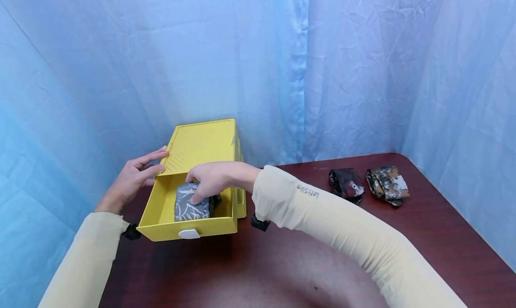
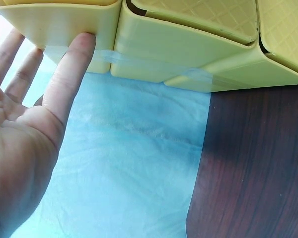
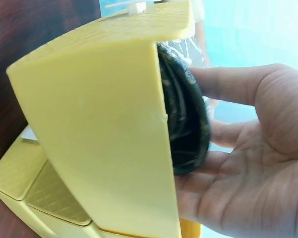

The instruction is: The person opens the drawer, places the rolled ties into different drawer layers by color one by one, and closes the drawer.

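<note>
A yellow drawer cabinet (image 1: 205,140) stands on the table with its top drawer (image 1: 161,209) pulled out. Inside the drawer lies a folded grey cloth (image 1: 189,207) with white line patterns; its dark folded edge (image 3: 181,114) shows in the right wrist view. My right hand (image 1: 211,178) reaches into the drawer and grips this cloth, thumb on the near face and fingers on the far side. At the cabinet's left side, my left hand (image 1: 135,178) touches the wall with extended fingers, and a fingertip presses the yellow side in the left wrist view.
Two folded patterned cloths, one dark maroon (image 1: 346,184) and one camouflage (image 1: 388,184), lie on the right of the dark red table (image 1: 439,236). Light blue curtains (image 1: 262,75) hang behind and at both sides. The drawer front carries a white handle (image 1: 189,234).
</note>
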A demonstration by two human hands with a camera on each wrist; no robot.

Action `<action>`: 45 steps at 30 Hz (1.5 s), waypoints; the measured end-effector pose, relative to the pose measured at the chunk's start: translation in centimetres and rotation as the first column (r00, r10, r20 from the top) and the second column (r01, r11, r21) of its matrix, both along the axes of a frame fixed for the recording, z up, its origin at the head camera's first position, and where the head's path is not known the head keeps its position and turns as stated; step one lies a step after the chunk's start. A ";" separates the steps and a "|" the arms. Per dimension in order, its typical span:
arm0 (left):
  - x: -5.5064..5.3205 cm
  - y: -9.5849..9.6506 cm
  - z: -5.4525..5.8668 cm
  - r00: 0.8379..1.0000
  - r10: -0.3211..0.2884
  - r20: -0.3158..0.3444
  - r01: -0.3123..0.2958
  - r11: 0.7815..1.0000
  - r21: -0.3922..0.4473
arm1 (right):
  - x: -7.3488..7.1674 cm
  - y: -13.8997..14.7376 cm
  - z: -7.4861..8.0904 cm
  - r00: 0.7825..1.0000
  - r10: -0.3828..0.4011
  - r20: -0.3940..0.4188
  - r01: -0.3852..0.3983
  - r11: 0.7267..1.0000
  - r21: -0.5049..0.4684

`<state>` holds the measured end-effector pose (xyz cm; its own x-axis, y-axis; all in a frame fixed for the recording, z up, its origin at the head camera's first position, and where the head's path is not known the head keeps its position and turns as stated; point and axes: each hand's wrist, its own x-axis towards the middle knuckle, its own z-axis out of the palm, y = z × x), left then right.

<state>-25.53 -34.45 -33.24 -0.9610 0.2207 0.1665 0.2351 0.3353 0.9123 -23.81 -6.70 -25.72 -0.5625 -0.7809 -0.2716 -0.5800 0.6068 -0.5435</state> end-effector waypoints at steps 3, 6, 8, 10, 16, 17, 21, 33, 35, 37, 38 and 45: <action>0.0 0.0 -0.1 1.000 -0.002 0.005 0.002 1.000 0.016 | 0.2 -0.3 0.1 0.994 0.048 -0.099 -0.040 0.996 0.076; 0.1 0.0 -0.1 1.000 -0.002 0.003 0.002 1.000 0.019 | 0.3 -0.6 0.3 0.985 0.074 -0.158 -0.054 0.991 0.124; 0.1 0.0 -0.1 1.000 -0.002 0.001 0.002 1.000 0.024 | 0.3 -0.7 0.4 0.981 0.080 -0.176 -0.054 0.988 0.143; 0.1 0.0 0.0 1.000 -0.001 0.000 0.001 1.000 0.024 | 0.2 -0.8 0.5 0.977 0.083 -0.197 -0.050 0.985 0.167; 0.0 0.0 0.0 1.000 -0.007 0.002 0.007 1.000 0.025 | 0.2 -1.4 0.9 0.971 0.063 -0.230 -0.008 0.972 0.236; -0.1 0.1 0.0 1.000 -0.009 0.001 0.009 1.000 0.023 | 0.2 -1.5 1.0 0.971 0.054 -0.234 0.006 0.968 0.250; -0.2 0.1 0.0 1.000 -0.010 -0.001 0.010 1.000 0.020 | 0.3 -2.0 1.1 0.957 0.049 -0.284 0.044 0.949 0.312; 0.0 -0.1 -0.1 1.000 -0.008 0.006 0.007 0.999 0.045 | 0.5 -2.0 0.6 0.947 0.029 -0.319 0.072 0.951 0.301; 0.0 -0.1 -0.1 1.000 -0.007 0.005 0.007 0.999 0.043 | 0.5 -1.8 0.6 0.951 0.025 -0.309 0.064 0.959 0.277; 0.0 -0.1 0.0 1.000 -0.005 0.002 0.005 0.999 0.036 | 0.4 -1.5 0.4 0.953 0.029 -0.303 0.051 0.966 0.252; 0.0 -0.1 0.0 1.000 -0.004 0.000 0.004 1.000 0.030 | 0.4 -1.4 0.4 0.953 0.032 -0.301 0.044 0.969 0.241; 0.0 0.0 -0.1 1.000 -0.011 0.005 0.011 0.999 0.033 | 0.9 -0.3 0.7 0.943 0.021 -0.331 0.029 0.989 0.146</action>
<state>-25.55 -34.46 -33.32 -0.9594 0.2255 0.1693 0.2341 0.3023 0.9240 -22.89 -7.02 -25.05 -0.6428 -0.7444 -0.1807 -0.7094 0.6675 -0.2262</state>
